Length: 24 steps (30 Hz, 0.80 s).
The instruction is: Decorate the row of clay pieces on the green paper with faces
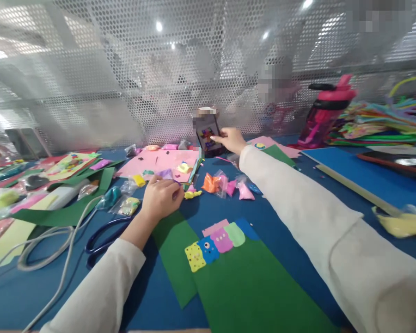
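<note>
Left hand (161, 196) rests on the blue tabletop (333, 185) at the far left corner of the large dark green felt sheet (246, 286). Its fingers are curled in tight; whether they pinch anything cannot be made out. A small lilac clay lump (166, 174) lies just beyond the knuckles, at the near edge of the pink paper sheet (159, 162).

Right hand (230, 138) is stretched far forward, fingers loose and extended, with the tips touching the right edge of the upright phone screen (208, 136). It grips nothing. The phone stands against the perforated metal screen (125, 92).

A row of flat clay squares (215, 243), yellow, blue, pink and pale green, sits on the green felt's far edge, between the two forearms.

Orange and pink clay bags (225, 185) lie near the right sleeve. Blue-handled scissors (104, 236) and a grey cable (45, 245) crowd the left wrist. Bare blue table shows right of the right sleeve, up to the pink water bottle (326, 111).
</note>
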Motion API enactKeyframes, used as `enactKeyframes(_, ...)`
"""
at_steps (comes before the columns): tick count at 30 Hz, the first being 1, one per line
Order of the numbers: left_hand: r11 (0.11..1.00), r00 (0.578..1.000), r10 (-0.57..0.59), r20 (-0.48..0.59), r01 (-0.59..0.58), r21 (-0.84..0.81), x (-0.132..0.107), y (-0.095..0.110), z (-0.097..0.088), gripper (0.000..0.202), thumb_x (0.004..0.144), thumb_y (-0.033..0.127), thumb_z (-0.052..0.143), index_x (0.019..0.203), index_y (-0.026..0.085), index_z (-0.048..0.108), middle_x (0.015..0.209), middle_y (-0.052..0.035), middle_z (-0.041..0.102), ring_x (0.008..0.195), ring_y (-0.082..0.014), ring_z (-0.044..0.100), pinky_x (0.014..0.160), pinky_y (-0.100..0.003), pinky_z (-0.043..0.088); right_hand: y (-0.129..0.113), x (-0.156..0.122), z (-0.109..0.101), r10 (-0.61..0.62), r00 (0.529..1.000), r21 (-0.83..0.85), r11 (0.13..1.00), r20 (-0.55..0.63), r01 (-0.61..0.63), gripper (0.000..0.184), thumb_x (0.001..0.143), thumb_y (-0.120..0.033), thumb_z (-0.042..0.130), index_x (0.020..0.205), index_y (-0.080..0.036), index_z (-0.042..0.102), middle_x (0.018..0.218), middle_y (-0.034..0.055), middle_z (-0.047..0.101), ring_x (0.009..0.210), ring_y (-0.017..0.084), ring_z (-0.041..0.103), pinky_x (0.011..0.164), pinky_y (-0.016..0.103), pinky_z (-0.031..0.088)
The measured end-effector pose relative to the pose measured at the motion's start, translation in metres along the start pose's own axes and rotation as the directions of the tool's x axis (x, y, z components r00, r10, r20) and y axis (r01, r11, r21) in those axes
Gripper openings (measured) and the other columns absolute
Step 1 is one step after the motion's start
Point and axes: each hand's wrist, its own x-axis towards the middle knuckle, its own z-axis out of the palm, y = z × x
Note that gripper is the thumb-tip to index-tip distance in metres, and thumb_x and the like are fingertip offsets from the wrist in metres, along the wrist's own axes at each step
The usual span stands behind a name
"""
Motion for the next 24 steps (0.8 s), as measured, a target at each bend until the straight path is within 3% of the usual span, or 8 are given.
enactKeyframes(4, 0.980, 0.997, -0.074, 0.014, 0.075, -0.183, 0.005, 0.016, -0.009, 0.028, 0.076, 0.027, 0.049, 0.051, 0.017, 0.054, 0.050, -0.0010, 0.055, 0.051, -0.0133, 0.050, 0.073, -0.036, 0.036, -0.022, -0.066, -0.033, 0.001, 1.000, 0.473, 0.881, 0.017, -0.009, 0.042, 0.092, -0.053, 0.016, 0.126, -0.032, 0.027, 0.118, 0.0020, 0.056, 0.091, 0.017, 0.061, 0.066, 0.035, 0.052)
enactKeyframes(8, 0.873, 0.980, -0.181, 0.082, 0.199, -0.446, 0.024, 0.037, -0.011, 0.029, 0.083, 0.031, 0.040, 0.079, 0.015, 0.064, 0.066, -0.0048, 0.065, 0.061, -0.0155, 0.058, 0.071, -0.033, 0.042, -0.037, -0.135, -0.050, 0.052, 0.987, 0.788, 0.597, 0.153, -0.154, 0.045, 0.089, -0.058, 0.021, 0.120, -0.030, 0.035, 0.114, 0.0048, 0.059, 0.086, 0.020, 0.063, 0.056, 0.035, 0.053)
enactKeyframes(11, 0.702, 0.964, -0.188, 0.188, 0.265, -0.661, 0.038, 0.050, -0.003, 0.043, 0.090, 0.032, 0.023, 0.119, 0.014, 0.049, 0.098, -0.0091, 0.067, 0.079, -0.0163, 0.064, 0.065, -0.029, 0.047, -0.044, -0.167, -0.049, 0.072, 0.973, 0.856, 0.463, 0.221, -0.229, 0.044, 0.086, -0.058, 0.032, 0.115, -0.027, 0.044, 0.110, 0.0056, 0.060, 0.085, 0.021, 0.062, 0.054, 0.032, 0.053)
enactKeyframes(13, 0.590, 0.956, -0.165, 0.242, 0.292, -0.753, 0.041, 0.057, 0.005, 0.046, 0.091, 0.035, 0.021, 0.124, 0.014, 0.045, 0.109, -0.0107, 0.063, 0.091, -0.0199, 0.063, 0.067, -0.031, 0.050, -0.047, -0.179, -0.043, 0.062, 0.961, 0.874, 0.404, 0.268, -0.270, 0.040, 0.080, -0.047, 0.051, 0.114, -0.028, 0.046, 0.109, 0.0032, 0.060, 0.085, 0.019, 0.062, 0.056, 0.029, 0.053)
enactKeyframes(15, 0.499, 0.953, -0.165, 0.253, 0.302, -0.812, 0.040, 0.063, 0.015, 0.046, 0.091, 0.040, 0.026, 0.127, 0.016, 0.042, 0.118, -0.0102, 0.058, 0.104, -0.0235, 0.058, 0.076, -0.035, 0.050, -0.047, -0.187, -0.036, 0.042, 0.945, 0.875, 0.365, 0.325, -0.317, 0.057, 0.065, -0.024, 0.069, 0.116, -0.031, 0.043, 0.106, 0.0006, 0.061, 0.080, 0.016, 0.062, 0.056, 0.025, 0.054)
enactKeyframes(18, 0.404, 0.956, -0.187, 0.228, 0.286, -0.869, 0.034, 0.069, 0.026, 0.050, 0.088, 0.040, 0.038, 0.133, 0.021, 0.033, 0.133, -0.0070, 0.045, 0.119, -0.0251, 0.046, 0.092, -0.041, 0.044, -0.044, -0.191, -0.025, 0.018, 0.917, 0.863, 0.330, 0.398, -0.381, 0.081, 0.050, -0.001, 0.071, 0.117, -0.032, 0.038, 0.098, -0.0004, 0.062, 0.065, 0.013, 0.060, 0.045, 0.021, 0.051)
enactKeyframes(21, 0.339, 0.964, -0.169, 0.207, 0.254, -0.906, 0.029, 0.076, 0.027, 0.056, 0.085, 0.038, 0.046, 0.136, 0.021, 0.028, 0.136, -0.0058, 0.041, 0.125, -0.0233, 0.039, 0.102, -0.041, 0.037, -0.042, -0.191, -0.020, 0.027, 0.911, 0.867, 0.295, 0.412, -0.401, 0.077, 0.052, -0.002, 0.069, 0.114, -0.033, 0.036, 0.100, -0.0002, 0.062, 0.060, 0.013, 0.060, 0.037, 0.021, 0.051)
enactKeyframes(24, 0.305, 0.969, -0.139, 0.205, 0.239, -0.922, 0.024, 0.081, 0.020, 0.062, 0.083, 0.038, 0.049, 0.137, 0.020, 0.024, 0.134, -0.0073, 0.043, 0.125, -0.0229, 0.039, 0.105, -0.042, 0.034, -0.043, -0.191, -0.021, 0.028, 0.905, 0.874, 0.247, 0.425, -0.418, 0.052, 0.067, -0.020, 0.065, 0.110, -0.029, 0.039, 0.101, 0.0018, 0.062, 0.068, 0.017, 0.064, 0.047, 0.032, 0.057)
